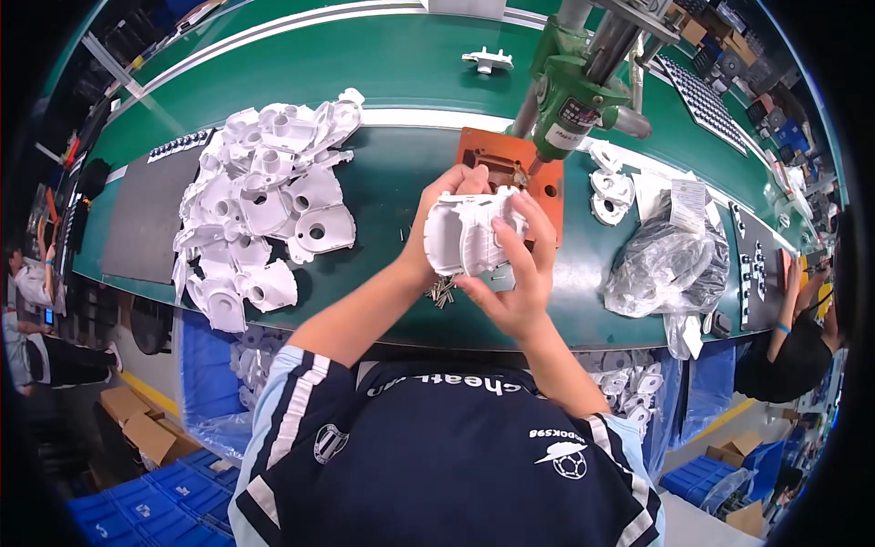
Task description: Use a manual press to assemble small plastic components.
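A white moulded plastic housing (469, 239) with a curved rim and ribs is held up over the green bench, in front of the press. My left hand (423, 228) grips its left side and far edge. On the other side, my right hand (524, 296) has its thumb at the near edge and its fingers bent over the right part. Behind the housing sits an orange fixture plate (549, 214) with a hole, partly hidden by my hands. Small metal pins (443, 294) lie loose on the bench just below the housing.
A green press (567, 105) stands over the orange plate. White plastic parts (264, 214) are heaped at the left, beside a dark mat (141, 223). To the right lie a few white parts (611, 193) and a clear plastic bag (665, 269). Another person (793, 351) works at far right.
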{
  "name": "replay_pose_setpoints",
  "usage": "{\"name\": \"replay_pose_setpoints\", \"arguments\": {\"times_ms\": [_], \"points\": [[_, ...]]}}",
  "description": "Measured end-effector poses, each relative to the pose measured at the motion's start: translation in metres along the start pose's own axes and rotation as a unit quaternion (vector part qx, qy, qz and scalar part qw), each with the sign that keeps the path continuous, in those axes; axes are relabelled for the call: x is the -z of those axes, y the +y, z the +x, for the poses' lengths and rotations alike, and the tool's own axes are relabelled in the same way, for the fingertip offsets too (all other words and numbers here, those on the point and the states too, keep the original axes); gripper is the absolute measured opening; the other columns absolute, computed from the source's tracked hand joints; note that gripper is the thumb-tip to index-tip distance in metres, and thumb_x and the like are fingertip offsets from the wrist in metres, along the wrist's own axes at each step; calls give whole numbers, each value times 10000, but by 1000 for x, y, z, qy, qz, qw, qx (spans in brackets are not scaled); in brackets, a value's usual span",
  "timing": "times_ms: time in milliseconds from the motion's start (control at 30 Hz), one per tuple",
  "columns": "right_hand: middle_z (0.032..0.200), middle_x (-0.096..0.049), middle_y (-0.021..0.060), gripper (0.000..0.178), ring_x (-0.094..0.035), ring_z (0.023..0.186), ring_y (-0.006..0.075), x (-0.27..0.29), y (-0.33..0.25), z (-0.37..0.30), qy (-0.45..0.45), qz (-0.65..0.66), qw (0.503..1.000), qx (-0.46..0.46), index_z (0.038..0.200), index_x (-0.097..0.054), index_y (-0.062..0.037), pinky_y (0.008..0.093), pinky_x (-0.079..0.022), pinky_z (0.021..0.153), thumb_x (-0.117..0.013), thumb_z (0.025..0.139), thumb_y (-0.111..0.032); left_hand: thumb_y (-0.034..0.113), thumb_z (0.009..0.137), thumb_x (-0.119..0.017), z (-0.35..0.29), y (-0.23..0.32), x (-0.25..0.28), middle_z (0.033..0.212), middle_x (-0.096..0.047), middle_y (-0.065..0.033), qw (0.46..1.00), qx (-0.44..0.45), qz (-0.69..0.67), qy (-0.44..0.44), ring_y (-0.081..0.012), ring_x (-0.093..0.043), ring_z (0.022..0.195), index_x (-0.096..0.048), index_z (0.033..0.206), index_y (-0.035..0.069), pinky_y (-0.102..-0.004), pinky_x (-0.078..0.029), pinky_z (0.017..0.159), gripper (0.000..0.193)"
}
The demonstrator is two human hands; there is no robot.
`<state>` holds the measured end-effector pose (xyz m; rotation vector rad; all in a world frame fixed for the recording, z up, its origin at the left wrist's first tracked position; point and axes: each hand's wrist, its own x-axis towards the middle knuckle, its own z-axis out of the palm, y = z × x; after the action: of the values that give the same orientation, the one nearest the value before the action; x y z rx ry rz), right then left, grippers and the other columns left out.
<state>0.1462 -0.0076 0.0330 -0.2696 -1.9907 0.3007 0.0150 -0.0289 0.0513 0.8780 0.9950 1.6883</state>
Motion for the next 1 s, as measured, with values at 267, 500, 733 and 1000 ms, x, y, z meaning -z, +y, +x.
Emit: {"name": "replay_pose_setpoints", "arguments": {"times_ms": [267,500,733,1000], "points": [[1304,-409,219,666,-422,1204,389,-5,-6,-21,41,189,975,-108,1238,-486,-65,457,-390,953,-760,710,-366,293,952,-499,-11,-19,-6,711,-589,-20,991,-74,-15,106,-48,-529,605,-510,774,42,-210,-442,532,308],[1333,-388,222,614,-388,1239,425,8,1,-12,-64,76,995,-18,1229,-519,-77,505,-355,990,-734,737,-375,337,936,-522,-18,-26,-3,721,-588,-28,994,-47,-26,92,-63,-539,609,-544,776,41,-214,-452,546,337],[1337,-389,223,626,-383,1257,394,6,0,-24,-67,176,974,-123,1247,-511,-69,480,-355,1003,-747,728,-328,356,932,-520,-17,-31,-7,706,-591,-25,988,23,-73,137,-78,-551,592,-573,808,21,-220,-454,528,362],[1342,-396,190,610,-396,1245,380,3,-5,-30,-20,239,953,-185,1208,-555,-71,452,-397,961,-785,678,-266,358,935,-515,-18,-36,-4,675,-589,-21,988,36,-61,139,-67,-532,556,-578,781,20,-214,-436,500,377]]}}
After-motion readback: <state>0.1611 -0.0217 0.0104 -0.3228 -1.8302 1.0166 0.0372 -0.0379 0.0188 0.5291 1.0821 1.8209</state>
